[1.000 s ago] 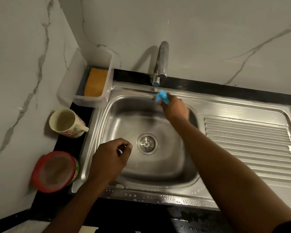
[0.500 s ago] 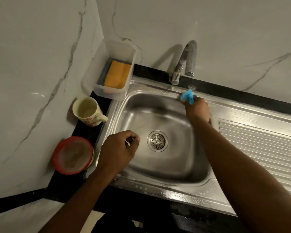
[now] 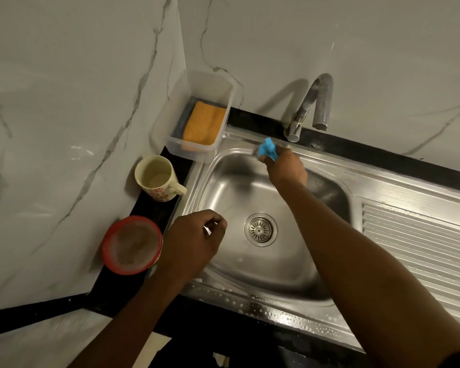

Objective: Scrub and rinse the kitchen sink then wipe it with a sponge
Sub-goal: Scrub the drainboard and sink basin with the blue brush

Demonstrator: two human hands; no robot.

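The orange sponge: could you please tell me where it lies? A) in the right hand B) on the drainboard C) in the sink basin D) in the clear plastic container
D: the orange sponge lies inside the clear plastic container at the sink's back left corner, while the right hand grips a blue scrubber.

The one camera sat on my head, looking forward and steeply down over the sink [image 3: 276,313]. It was close enough that both my forearms entered from the bottom edge and filled the lower frame. It faced the back wall [image 3: 329,35] at a tilt, so the sink's rim ran slantwise, with the tap [image 3: 320,99] above and right of the middle. My left grip [image 3: 191,243] showed near the centre. My right grip [image 3: 287,168] showed farther up, round the blue scrubber [image 3: 268,150]. The draining board [image 3: 422,248] ran off the right side.
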